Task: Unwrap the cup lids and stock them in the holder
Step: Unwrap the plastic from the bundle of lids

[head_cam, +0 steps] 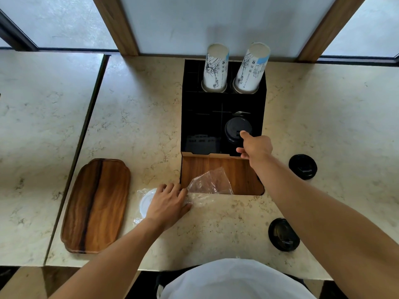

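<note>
A black holder (200,117) with a wooden front stands on the counter. In its front right compartment sits a stack of black lids (236,127). My right hand (255,146) reaches over the holder's front edge, its index finger pressing on the top lid, the other fingers curled. My left hand (167,205) lies on a clear plastic wrapper (209,185) that holds white lids (146,202), pressing it against the counter. Two loose black lids lie on the counter at the right: one lid (303,166) beside the holder and another lid (283,234) nearer to me.
Two stacks of printed paper cups (216,67) stand upside down in the holder's back compartments. A wooden tray (97,205) lies left of my left hand. The marble counter (138,117) has a seam on the left and its front edge near my body.
</note>
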Tool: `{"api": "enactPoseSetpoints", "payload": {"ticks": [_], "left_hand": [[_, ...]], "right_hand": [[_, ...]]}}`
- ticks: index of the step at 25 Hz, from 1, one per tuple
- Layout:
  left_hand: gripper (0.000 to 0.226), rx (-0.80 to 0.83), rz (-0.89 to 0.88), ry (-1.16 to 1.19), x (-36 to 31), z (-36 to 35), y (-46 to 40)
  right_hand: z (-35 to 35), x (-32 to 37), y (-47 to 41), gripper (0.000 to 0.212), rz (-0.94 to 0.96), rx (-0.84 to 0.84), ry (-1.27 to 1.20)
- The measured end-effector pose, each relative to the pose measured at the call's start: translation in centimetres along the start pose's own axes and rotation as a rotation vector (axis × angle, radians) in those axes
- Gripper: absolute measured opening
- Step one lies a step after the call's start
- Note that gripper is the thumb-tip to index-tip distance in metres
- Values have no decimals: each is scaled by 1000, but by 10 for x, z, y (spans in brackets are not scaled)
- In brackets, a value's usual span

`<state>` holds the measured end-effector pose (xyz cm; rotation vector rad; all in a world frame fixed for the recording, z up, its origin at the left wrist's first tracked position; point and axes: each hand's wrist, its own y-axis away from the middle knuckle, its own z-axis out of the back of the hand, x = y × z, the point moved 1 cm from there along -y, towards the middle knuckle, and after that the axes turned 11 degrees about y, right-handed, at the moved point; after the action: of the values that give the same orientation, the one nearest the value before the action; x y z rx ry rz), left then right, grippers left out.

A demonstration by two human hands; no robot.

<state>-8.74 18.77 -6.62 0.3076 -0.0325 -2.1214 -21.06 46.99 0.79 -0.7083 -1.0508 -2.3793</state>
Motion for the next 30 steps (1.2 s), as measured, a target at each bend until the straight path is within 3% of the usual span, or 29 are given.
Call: {"api": "enactPoseSetpoints", "payload": {"ticks": [12,16,30], "left_hand": [[45,-4,4,13,-1,1,0],[45,0,6,7,-1,3,0],[46,22,21,4,-3,7,0]], "right_hand": [[-8,7,-2,22,-10,-8,80],[-10,8,-2,34,-12,-14,120],[-9,3,-14,43,-95,32,42]]}}
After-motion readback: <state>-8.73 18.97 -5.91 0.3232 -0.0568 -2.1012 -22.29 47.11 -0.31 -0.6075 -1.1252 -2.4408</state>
